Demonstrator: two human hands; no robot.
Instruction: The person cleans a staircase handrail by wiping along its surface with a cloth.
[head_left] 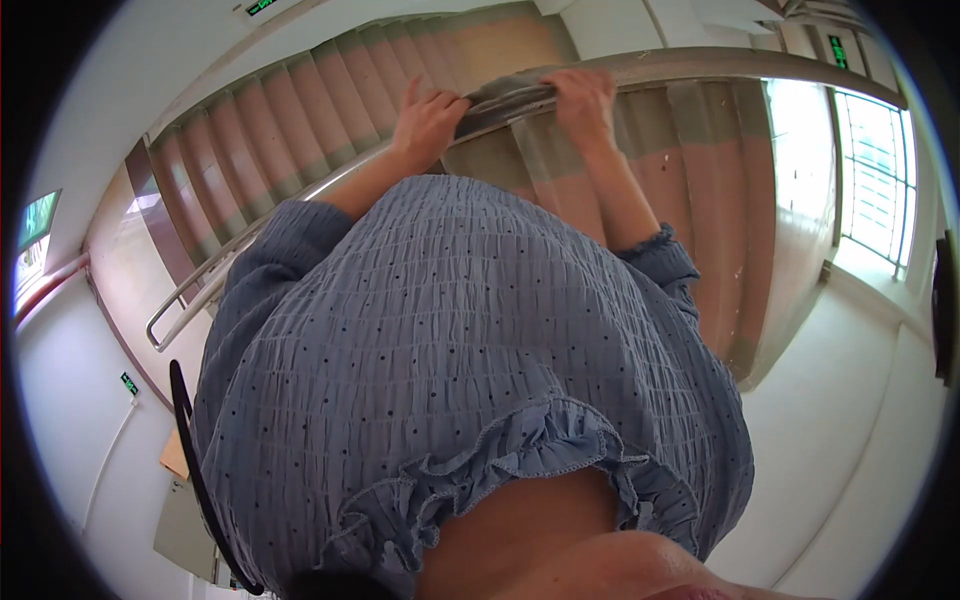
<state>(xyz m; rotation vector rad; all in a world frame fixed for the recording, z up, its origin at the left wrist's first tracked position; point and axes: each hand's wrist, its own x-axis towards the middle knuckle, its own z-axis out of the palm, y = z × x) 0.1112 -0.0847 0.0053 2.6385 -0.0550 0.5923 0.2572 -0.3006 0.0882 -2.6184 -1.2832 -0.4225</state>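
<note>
A dark grey cloth (508, 99) is stretched between my two hands, lying along the top of the stair handrail (665, 66). My left hand (428, 122) grips its left end, with the fingers closed on it and the index finger raised. At the other end my right hand (584, 100) pinches the cloth, its fingers bent over the edge. Both hands are at the top middle of the view, beyond my blue dotted top. The underside of the cloth is hidden.
Stairs (290, 110) run down the upper left, and more steps (700, 190) lie right of the rail. A metal rail end (165, 325) stands at the left. Bright barred windows (877, 185) are at the right. A cabinet (182, 525) shows at the lower left.
</note>
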